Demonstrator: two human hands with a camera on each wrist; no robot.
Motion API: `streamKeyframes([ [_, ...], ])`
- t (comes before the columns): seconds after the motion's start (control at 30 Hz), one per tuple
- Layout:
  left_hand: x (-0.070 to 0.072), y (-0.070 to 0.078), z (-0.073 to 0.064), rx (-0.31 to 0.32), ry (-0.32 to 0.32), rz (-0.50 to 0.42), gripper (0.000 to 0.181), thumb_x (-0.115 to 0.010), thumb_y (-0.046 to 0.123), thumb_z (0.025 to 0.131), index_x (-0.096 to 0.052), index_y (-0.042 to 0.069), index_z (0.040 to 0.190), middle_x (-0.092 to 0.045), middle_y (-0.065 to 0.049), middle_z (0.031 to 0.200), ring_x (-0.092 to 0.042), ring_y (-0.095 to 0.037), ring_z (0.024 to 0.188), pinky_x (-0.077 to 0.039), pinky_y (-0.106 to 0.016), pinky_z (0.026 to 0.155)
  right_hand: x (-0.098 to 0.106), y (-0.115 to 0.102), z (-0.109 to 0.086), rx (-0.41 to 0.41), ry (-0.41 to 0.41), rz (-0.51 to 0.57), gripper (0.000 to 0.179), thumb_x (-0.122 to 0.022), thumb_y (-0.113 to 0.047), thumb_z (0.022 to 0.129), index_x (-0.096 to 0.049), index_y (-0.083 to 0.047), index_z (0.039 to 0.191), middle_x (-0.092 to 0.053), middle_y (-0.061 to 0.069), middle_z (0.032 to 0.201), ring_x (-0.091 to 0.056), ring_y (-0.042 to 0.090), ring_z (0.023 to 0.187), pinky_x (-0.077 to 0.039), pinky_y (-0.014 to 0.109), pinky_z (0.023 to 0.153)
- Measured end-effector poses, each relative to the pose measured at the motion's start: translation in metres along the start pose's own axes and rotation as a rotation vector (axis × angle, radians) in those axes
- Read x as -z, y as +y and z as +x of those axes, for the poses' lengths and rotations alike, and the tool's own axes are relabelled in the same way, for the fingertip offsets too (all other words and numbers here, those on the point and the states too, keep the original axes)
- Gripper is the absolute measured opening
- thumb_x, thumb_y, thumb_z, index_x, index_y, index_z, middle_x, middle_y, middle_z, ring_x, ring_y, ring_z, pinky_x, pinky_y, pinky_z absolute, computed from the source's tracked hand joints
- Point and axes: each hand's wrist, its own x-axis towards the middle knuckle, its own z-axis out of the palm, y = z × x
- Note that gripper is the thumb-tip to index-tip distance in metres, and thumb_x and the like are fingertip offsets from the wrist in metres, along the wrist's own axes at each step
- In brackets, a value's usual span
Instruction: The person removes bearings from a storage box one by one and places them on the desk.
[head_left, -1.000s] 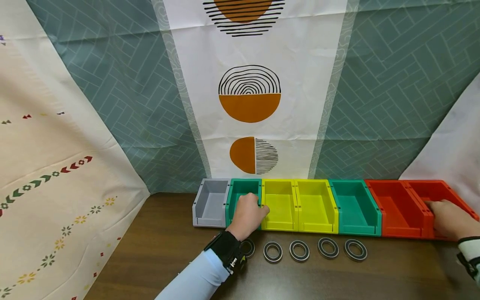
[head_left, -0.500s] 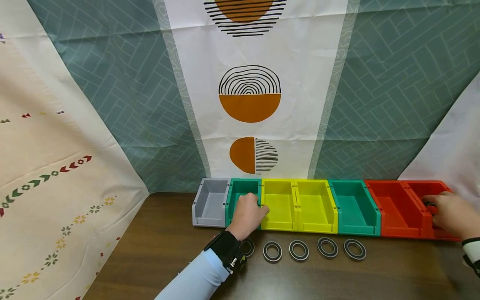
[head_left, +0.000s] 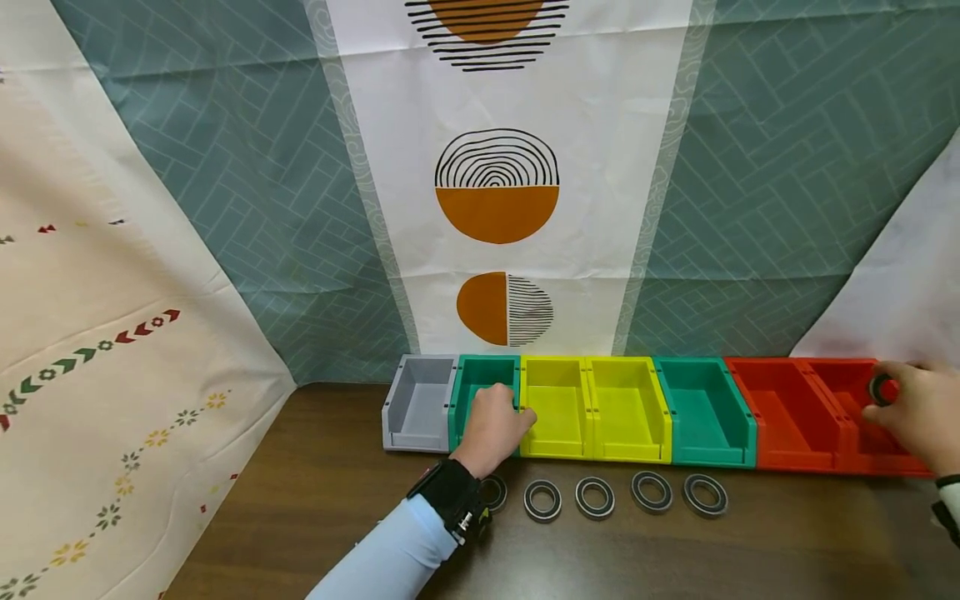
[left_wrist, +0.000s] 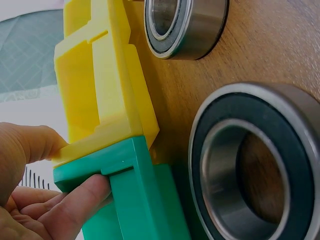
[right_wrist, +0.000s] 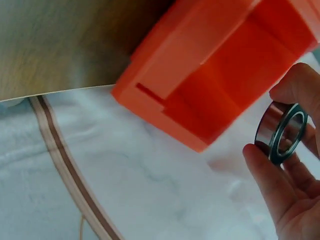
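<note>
My left hand pinches the adjoining walls of a green bin and a yellow bin, thumb on the yellow side, a finger inside the green. Over the rightmost red bin, my right hand holds a ball bearing between thumb and fingers. That bearing is tilted on its edge and clear of the bin. Several more bearings lie flat in a row on the table, among them one at the right end and one partly hidden by my left wrist.
The bins form one joined row along the back of the brown table, from a grey bin at the left through green and yellow to red. Behind them hangs a patterned cloth. A pale cloth borders the left side.
My right hand has risen out of the rightmost red bin with the bearing, moving up and slightly right. The left hand keeps its grip on the bin walls.
</note>
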Motion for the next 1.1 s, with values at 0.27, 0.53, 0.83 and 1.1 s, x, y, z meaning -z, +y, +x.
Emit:
streamKeyframes([
  [0.27, -0.002, 0.000, 0.001, 0.007, -0.009, 0.005, 0.020, -0.065, 0.024, 0.083, -0.064, 0.003, 0.086, -0.055, -0.003, 0.062, -0.053, -0.012, 0.047, -0.044, -0.020, 0.043, 0.017, -0.027, -0.005, -0.013, -0.022, 0.057, 0.056, -0.083, -0.005, 0.057, -0.053, 0.017, 0.099, -0.056, 0.038, 0.079, -0.050, 0.036, 0.056, -0.046, 0.044, 0.048],
  [0.53, -0.001, 0.000, 0.001, 0.010, -0.009, 0.004, 0.021, -0.065, 0.023, 0.083, -0.064, 0.003, 0.087, -0.055, -0.004, 0.063, -0.054, -0.013, 0.047, -0.044, -0.020, 0.043, 0.038, -0.074, -0.023, 0.068, 0.022, 0.060, 0.060, -0.084, -0.024, 0.055, -0.064, 0.007, 0.102, -0.057, 0.011, 0.052, -0.046, 0.023, 0.049, -0.031, 0.027, 0.042],
  [0.83, 0.002, 0.002, 0.001, 0.027, -0.027, 0.000, 0.023, -0.065, 0.024, 0.083, -0.064, 0.002, 0.091, -0.056, -0.004, 0.064, -0.055, -0.013, 0.049, -0.045, -0.020, 0.045, 0.041, -0.110, -0.051, 0.073, 0.011, 0.134, 0.056, -0.082, -0.025, 0.059, -0.067, 0.000, 0.107, -0.044, -0.005, 0.044, -0.040, 0.016, 0.046, -0.030, 0.024, 0.040],
  [1.1, 0.002, 0.002, 0.000, 0.012, -0.009, 0.005, 0.023, -0.066, 0.023, 0.083, -0.064, 0.002, 0.090, -0.054, -0.005, 0.064, -0.053, -0.014, 0.047, -0.043, -0.019, 0.042, 0.021, -0.121, -0.073, 0.188, 0.038, 0.161, 0.049, -0.085, -0.022, 0.051, -0.070, -0.004, 0.093, -0.062, -0.001, 0.060, -0.047, 0.014, 0.055, -0.039, 0.022, 0.043],
])
